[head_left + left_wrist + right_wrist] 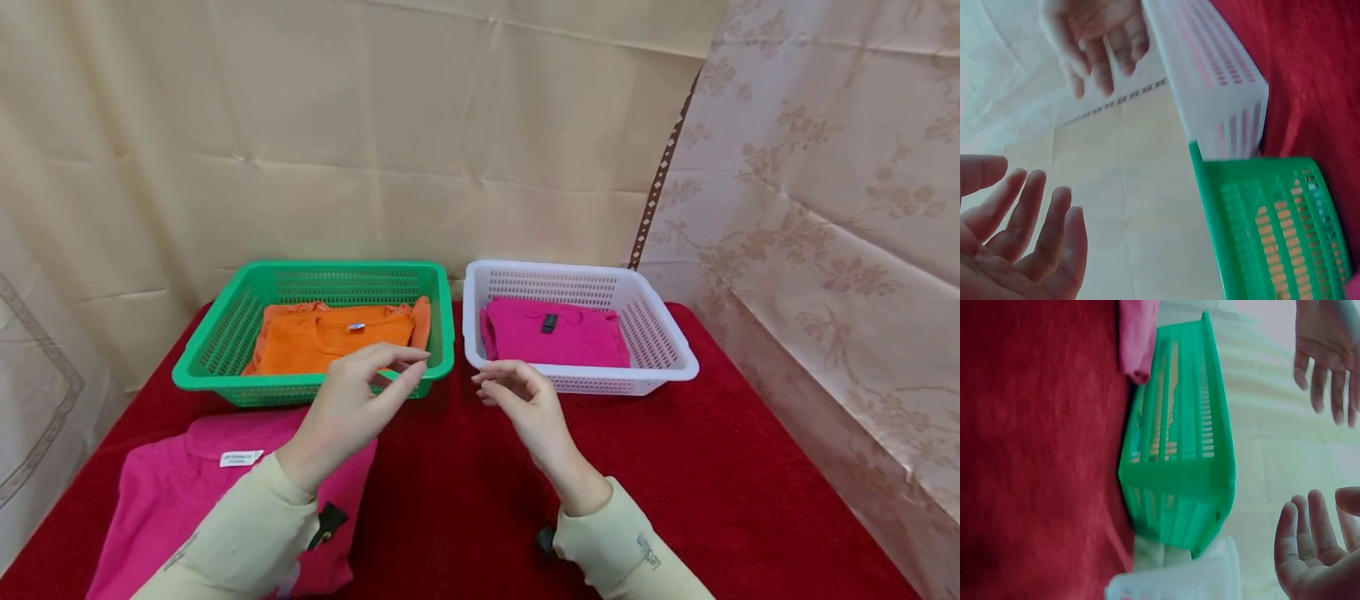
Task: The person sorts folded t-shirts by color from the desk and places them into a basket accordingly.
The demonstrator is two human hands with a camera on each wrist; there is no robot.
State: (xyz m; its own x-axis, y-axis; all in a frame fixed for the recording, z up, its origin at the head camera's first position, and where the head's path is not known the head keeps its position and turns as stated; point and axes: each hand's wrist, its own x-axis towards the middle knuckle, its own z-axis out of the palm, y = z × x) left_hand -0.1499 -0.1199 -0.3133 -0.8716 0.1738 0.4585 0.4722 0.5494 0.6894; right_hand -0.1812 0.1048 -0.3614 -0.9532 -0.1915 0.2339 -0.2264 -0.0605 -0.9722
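My left hand (358,406) hovers in front of the green basket (202,358), its fingers loosely bent and nothing in them. Facing it, my right hand (528,408) hangs near the front rim of the white basket (585,379), also holding nothing. Folded orange shirts (300,337) lie in the green basket. The white basket contains folded magenta clothing (573,337) with a dark neck tag. A pink shirt (172,483) with a white label is spread at the front left, partly hidden beneath my left forearm. In the left wrist view the fingers (1032,219) are relaxed and apart.
Both baskets stand side by side at the back of a table covered in red cloth (465,500). A beige curtain (360,133) hangs behind them, and a floral curtain (847,208) borders the right side.
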